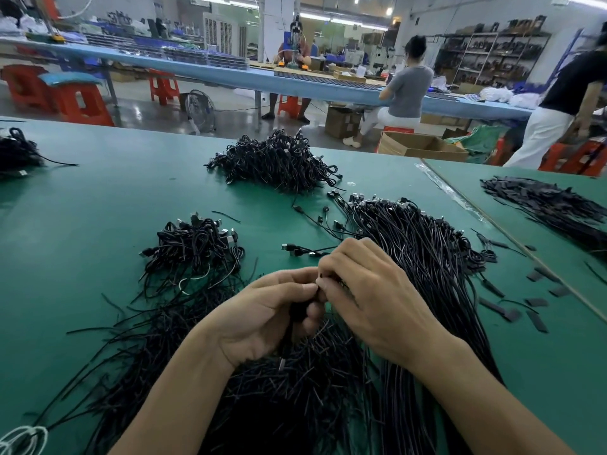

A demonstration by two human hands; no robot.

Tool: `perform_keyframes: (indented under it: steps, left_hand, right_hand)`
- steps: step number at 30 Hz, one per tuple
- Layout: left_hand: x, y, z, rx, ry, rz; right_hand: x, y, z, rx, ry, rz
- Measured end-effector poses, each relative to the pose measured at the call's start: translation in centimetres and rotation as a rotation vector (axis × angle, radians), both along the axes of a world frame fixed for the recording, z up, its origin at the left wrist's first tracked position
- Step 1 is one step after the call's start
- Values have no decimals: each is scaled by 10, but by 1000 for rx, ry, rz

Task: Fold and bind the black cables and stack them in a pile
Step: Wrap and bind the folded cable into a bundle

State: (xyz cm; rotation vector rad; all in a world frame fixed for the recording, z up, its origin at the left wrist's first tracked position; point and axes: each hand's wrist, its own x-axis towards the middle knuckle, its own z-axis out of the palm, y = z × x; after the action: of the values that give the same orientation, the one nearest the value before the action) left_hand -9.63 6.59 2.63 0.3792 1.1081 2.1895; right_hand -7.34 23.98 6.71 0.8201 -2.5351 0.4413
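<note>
My left hand [266, 313] grips a folded black cable [297, 311], whose plug ends stick out to the left of my right hand. My right hand [368, 290] pinches at the top of that same cable, fingertips meeting my left thumb. Under both hands lies a heap of black twist ties [289, 382]. A long sheaf of unfolded black cables [423, 254] runs along the right. A small pile of bound cables [197, 247] sits to the left, and a bigger one [276, 162] lies farther back.
The green table [115, 198] carries another cable heap [16, 156] at far left. Black strips [551, 205] lie on the adjoining table at right, with loose flat pieces [512, 310] near the seam. People work at a blue bench [230, 77] behind.
</note>
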Motion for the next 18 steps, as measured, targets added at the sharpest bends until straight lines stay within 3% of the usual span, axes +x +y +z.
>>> perform_keyframes:
  steps: [4,7,11,18]
  left_hand:
    - [-5,-5,-9,-81,77,70]
    - [-5,-7,-10,-293,204,168]
    - [-3,-3,-5,-519,343,230]
    - [2,3,-2,-429,241,304]
  right_hand:
    - [0,-2,2,50,28,3]
    - [-3,0,3,170,25,11]
    - [-5,-3,-4,185,25,-27]
    - [-1,-13,-23,1,168,-169]
